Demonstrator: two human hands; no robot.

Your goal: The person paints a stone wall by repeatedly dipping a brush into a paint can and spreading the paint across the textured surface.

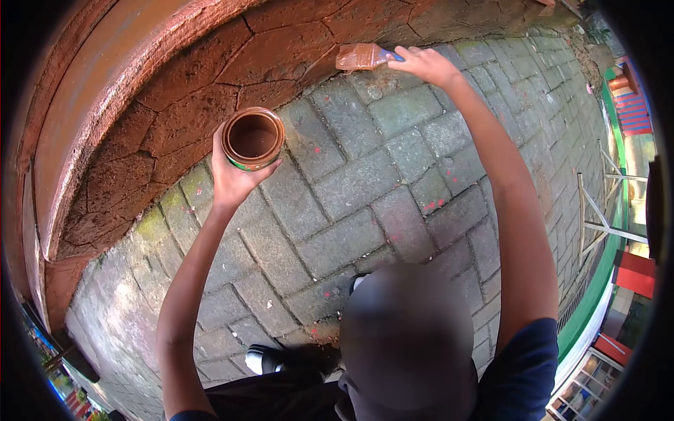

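My left hand (235, 174) is wrapped round an open can of brown paint (254, 138), held upright above the paving beside the wall. Brown paint coats the can's rim, and a strip of green shows low on its side. At the upper middle, my right hand (425, 64) grips the blue handle of a wide paintbrush (359, 57). The brush's head points left and is covered in brown paint, at the foot of the reddish-brown stone-patterned wall (203, 70). Whether its bristles touch the wall I cannot tell.
Grey paving blocks (351, 182) with red specks lie below the wall. A smooth brown ledge (105, 77) curves along the left. One shoe (255, 361) shows at the bottom. A pale metal frame (597, 210) and a green edge stand at the far right.
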